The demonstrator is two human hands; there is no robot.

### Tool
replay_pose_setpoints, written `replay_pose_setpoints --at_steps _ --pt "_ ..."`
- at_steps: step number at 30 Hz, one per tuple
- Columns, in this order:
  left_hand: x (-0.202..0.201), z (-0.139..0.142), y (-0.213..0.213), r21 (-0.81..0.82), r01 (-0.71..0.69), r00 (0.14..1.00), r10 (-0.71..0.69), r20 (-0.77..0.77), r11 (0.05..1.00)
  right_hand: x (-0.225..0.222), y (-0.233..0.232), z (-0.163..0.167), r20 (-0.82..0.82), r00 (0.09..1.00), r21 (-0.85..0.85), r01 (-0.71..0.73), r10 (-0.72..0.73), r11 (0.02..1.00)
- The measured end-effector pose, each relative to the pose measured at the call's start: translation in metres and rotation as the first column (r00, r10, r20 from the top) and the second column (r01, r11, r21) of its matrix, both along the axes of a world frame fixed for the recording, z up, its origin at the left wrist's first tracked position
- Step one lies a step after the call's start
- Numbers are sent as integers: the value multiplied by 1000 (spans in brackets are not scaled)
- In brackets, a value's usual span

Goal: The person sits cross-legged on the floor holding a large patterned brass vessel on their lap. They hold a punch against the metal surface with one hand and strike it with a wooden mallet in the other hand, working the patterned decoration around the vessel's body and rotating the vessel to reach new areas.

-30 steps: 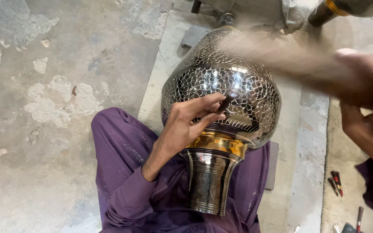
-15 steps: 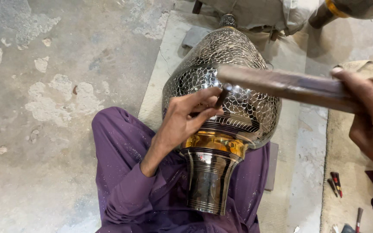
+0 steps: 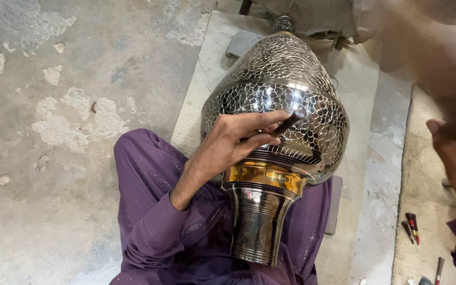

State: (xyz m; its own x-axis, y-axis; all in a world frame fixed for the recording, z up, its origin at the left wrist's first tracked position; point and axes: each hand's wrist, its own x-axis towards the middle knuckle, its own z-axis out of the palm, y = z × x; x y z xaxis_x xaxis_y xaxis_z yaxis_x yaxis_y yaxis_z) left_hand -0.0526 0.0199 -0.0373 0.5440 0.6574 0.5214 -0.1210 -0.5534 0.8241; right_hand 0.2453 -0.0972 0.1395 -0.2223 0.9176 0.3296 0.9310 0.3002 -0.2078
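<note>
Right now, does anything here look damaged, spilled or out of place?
Nothing spilled. The concrete floor is worn, with pale chipped patches. The engraved metal vase lies tilted across the lap, looking intact; the left hand presses a small chisel on it. The right hand is blurred.

Beneath the left hand point(image 3: 228, 145) gripping a dark punch point(image 3: 287, 124), the metal vase point(image 3: 275, 95) gleams silver, engraved with a black scale-like pattern. Just below the grip runs a polished gold band point(image 3: 264, 177), then a dark, ringed silver neck point(image 3: 257, 227). Purple clothing point(image 3: 149, 211) surrounds it; grey, white-patched concrete point(image 3: 54, 105) lies beyond.
</note>
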Motion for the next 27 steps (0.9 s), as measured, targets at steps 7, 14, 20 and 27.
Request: replay_pose_setpoints --at_steps 7,14,20,27 --pt "-6 6 -4 -44 -16 997 13 -77 999 -9 4 1 153 987 74 -59 47 996" --pt "-10 18 -11 -120 -27 999 21 -46 992 -14 16 10 523 848 -72 137 -79 988" --pt "-15 17 -19 -151 -33 999 34 6 988 -22 20 15 500 866 -147 93 -7 985" --pt "-14 1 -22 -173 -48 997 57 52 984 -27 19 23 576 818 -21 6 8 1000"
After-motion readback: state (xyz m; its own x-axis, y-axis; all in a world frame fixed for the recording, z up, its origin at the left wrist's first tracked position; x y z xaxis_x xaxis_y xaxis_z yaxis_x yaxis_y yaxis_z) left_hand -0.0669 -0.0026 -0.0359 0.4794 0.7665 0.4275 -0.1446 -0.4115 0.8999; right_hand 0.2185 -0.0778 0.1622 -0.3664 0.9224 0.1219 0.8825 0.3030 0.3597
